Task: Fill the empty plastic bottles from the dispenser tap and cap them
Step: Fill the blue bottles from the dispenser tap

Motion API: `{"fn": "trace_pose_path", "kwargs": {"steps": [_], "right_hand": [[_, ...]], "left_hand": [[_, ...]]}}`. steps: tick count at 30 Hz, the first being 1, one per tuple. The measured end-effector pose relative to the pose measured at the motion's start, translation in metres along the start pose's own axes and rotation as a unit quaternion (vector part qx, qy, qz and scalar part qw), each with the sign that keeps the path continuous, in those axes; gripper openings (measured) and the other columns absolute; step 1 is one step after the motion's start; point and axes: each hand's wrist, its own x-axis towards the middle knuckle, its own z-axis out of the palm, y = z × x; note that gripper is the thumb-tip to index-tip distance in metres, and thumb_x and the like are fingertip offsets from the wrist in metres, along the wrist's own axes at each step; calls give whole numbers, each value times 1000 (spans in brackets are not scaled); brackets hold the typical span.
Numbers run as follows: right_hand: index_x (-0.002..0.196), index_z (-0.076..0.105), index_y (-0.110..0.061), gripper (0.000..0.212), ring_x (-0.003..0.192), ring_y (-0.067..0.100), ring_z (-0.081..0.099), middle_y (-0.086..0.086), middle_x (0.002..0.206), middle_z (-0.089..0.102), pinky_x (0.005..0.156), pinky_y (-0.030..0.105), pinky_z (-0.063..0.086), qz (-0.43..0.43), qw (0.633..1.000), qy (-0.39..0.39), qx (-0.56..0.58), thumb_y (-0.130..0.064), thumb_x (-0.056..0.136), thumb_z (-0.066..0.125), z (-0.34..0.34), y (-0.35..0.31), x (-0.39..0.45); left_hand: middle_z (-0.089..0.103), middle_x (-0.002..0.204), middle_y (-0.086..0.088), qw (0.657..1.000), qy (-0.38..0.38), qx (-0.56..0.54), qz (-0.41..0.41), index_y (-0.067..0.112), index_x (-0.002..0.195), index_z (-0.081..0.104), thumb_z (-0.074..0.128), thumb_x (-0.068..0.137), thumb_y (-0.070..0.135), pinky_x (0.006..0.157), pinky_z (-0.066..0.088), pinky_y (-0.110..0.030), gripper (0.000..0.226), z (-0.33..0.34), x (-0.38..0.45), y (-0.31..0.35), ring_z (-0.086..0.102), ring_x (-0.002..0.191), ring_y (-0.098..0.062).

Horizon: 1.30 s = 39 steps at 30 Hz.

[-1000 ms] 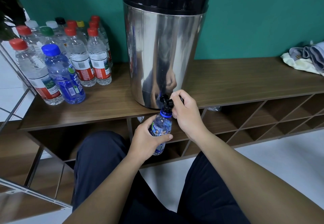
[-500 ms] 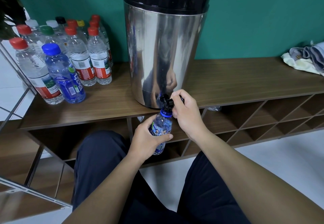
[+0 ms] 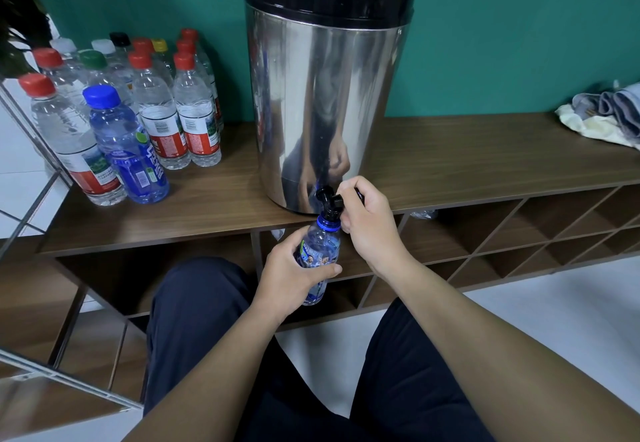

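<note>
Plainly the filling step was in hand; the left hand was wrapped round the body of a small blue bottle, holding it upright with its blue-ringed neck directly under the black tap at the foot of the steel dispenser; the right hand was curled round the tap's lever, whose black end showed past the knuckles. Whether water was running, or how full the bottle stood, could not be told. The bottle hung off the near edge of the wooden shelf, its lower half hidden in the left palm, its neck just left of the right hand's fingers. By my reckoning the next move called for releasing the lever before the bottle brimmed, lowering it clear of the spout without tilting, then finding its cap, which was not in view; a cluster of capped bottles stood at the far left of the shelf, well apart.
</note>
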Motion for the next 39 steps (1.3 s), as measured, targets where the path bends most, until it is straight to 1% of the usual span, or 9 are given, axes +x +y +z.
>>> {"fn": "trace_pose_path", "kwargs": {"steps": [4,9,15,21,24,27,31,34,39], "right_hand": [[92,58,-13,29,58,15,32,-5,61,37,57,33,30,-1,1000,-2,-1,-28,116,54,-1,0,0],[93,58,-13,29,59,15,33,-6,61,39,58,33,31,-3,1000,-3,-5,-28,116,54,-1,0,0],[94,59,-13,28,58,14,35,-8,61,41,58,33,33,-1,1000,-3,-8,-29,116,53,-1,1,0],[90,59,-18,29,57,14,35,-11,60,42,58,32,34,-3,1000,-4,-9,-28,117,53,-1,0,0],[90,59,-19,29,57,14,35,-10,60,41,58,32,33,-1,1000,-5,-9,-29,117,53,-1,0,0],[92,60,-15,28,58,15,34,-7,61,41,59,34,32,2,1000,-3,-7,-29,116,54,-1,0,0],[88,61,-21,30,60,17,34,-5,61,40,61,38,32,4,1000,-3,1,-32,116,55,0,0,0],[87,61,-22,30,59,16,35,-6,60,41,60,36,32,7,1000,-1,0,-32,116,55,0,-1,0],[90,61,-20,29,58,15,36,-9,59,42,60,34,34,6,1000,-1,-8,-31,116,54,-1,-2,-1]], "left_hand": [[83,123,9,1000,-1,0,-1,33,142,70,106,73,17,108,62,-51,80,0,0,0,79,115,-14],[82,124,12,1000,-2,9,-7,37,143,69,107,70,27,108,62,-52,83,-1,0,-1,78,116,-14],[82,123,12,1000,0,4,-8,36,143,69,107,72,21,108,62,-51,82,-1,0,1,79,115,-13],[83,121,11,1000,3,2,-5,33,141,70,106,73,15,109,62,-50,79,0,-1,3,79,113,-12],[83,122,11,1000,2,3,-6,33,143,69,106,72,17,109,62,-50,81,0,-1,2,79,114,-13],[82,122,12,1000,3,4,-9,35,143,69,106,72,19,109,62,-50,81,0,-1,2,79,114,-11],[83,122,11,1000,3,-1,-7,31,144,69,105,73,14,110,61,-51,81,1,-1,4,79,113,-11],[83,122,12,1000,3,-2,-9,30,145,69,105,73,14,110,61,-50,82,0,-2,4,79,113,-11],[82,121,14,1000,1,6,-9,33,145,68,105,74,17,110,61,-49,82,0,-3,6,79,112,-9]]}}
